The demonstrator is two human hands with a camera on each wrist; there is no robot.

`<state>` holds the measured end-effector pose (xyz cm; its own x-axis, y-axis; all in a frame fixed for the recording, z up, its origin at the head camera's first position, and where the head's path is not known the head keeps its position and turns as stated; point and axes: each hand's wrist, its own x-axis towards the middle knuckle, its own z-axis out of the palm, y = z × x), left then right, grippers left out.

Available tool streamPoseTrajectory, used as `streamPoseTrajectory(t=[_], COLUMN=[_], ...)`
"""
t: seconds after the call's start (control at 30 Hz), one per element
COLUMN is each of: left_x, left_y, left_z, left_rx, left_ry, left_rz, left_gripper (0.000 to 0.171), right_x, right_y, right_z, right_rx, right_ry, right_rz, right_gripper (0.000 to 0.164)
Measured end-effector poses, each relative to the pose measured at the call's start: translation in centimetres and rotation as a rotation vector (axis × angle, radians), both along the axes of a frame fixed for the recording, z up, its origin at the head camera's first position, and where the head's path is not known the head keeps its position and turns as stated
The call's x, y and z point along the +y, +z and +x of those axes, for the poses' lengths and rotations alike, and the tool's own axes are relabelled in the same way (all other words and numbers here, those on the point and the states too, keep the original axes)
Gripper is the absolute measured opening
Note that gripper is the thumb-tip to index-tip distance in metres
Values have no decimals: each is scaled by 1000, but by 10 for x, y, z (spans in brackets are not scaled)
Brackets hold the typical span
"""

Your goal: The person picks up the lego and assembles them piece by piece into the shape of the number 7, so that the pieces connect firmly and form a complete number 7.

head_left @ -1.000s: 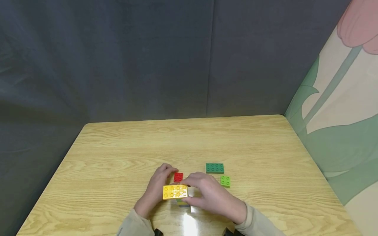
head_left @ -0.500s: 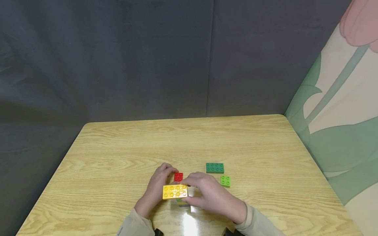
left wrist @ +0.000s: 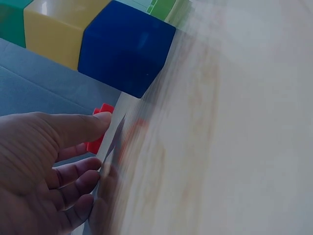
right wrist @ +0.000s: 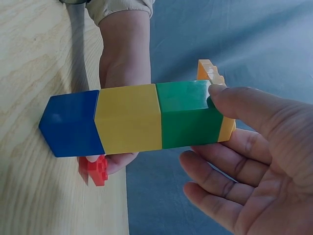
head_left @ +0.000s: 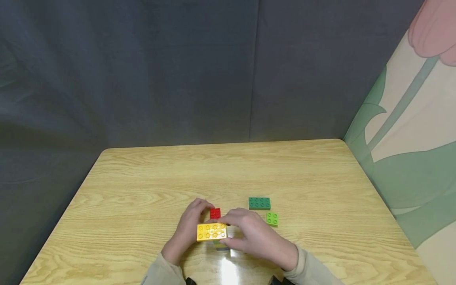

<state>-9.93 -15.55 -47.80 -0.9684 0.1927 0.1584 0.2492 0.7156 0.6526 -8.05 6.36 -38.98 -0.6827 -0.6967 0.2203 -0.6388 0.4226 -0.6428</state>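
A brick tower stands on the table with a blue block [right wrist: 71, 125] at the bottom, a yellow block [right wrist: 128, 120] above it and a green block [right wrist: 190, 115] higher up. Across its top lies a flat yellow brick [head_left: 211, 232] with studs, overhanging to the left. My right hand [head_left: 251, 231] pinches the tower's top end between thumb and index finger, the other fingers loosely bent. Beyond the tower, the left hand [head_left: 189, 221] has thumb and index finger around a small red brick [head_left: 215, 213] at the table surface. In the left wrist view, the thumb covers part of that red brick.
To the right of the hands lie a dark green brick [head_left: 259, 203] and a smaller light green brick [head_left: 272, 219]. The wooden table [head_left: 149, 174] ends at a dark curtain [head_left: 178, 79] behind; a flower-patterned cloth [head_left: 417, 166] hangs at the right.
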Motion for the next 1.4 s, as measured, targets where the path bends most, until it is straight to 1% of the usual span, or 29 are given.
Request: streamPoseTrajectory(t=[0.3,0.37,0.5,0.6,0.73,0.87,1.17,1.4], left_x=[-3,-3,-5,-6,-9,-11,-14,-17], left_y=[4,5,9,11,14,18,25,32], left_z=[4,6,8,10,13,17,28,36], left_rx=[-5,-19,-71,-102,-120,-117,-64,-62], left_ry=[11,16,31,37,36,37,52,58], left_rz=[30,29,46,55,58,75,86,95], left_gripper=[29,28,29,33,38,38,38,37], right_x=[0,0,0,0,0,0,0,0], right_y=[-1,-1,-1,-2,-2,-1,-1,-2], right_z=[0,0,-1,-1,-1,-1,-1,-1], right_rx=[4,7,14,14,10,12,5,3], right_ry=[4,5,5,5,5,3,-4,2], right_rz=[-22,-23,-20,-21,-21,-14,-9,-10], right_gripper=[35,35,34,33,34,36,36,35])
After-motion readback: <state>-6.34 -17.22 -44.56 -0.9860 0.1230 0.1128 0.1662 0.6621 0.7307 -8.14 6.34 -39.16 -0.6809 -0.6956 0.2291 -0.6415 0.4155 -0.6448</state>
